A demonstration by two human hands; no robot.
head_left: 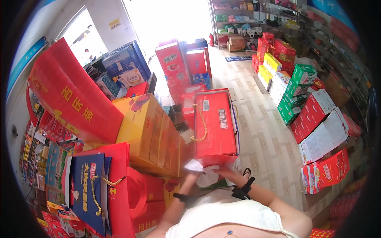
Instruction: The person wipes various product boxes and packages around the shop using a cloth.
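Observation:
A large red gift box (pixel 216 131) with a gold rope handle stands in front of me, its near edge right by my hands. A crumpled white cloth (pixel 207 177) hangs at that edge, between my two hands. My left hand (pixel 193 173) is closed on the cloth's left side, with its fingers partly covered by the cloth. At the right side of the cloth, my right hand (pixel 225 171) pinches it close to the box. Its fingertips are partly hidden.
Stacked yellow boxes (pixel 147 135), a tall red bag (pixel 73 95) and a navy gift bag (pixel 87 190) crowd my left. Green cartons (pixel 295 93) and red cartons (pixel 313 115) line the right, across the tiled floor (pixel 258 131). Shelves (pixel 242 20) stand at the back.

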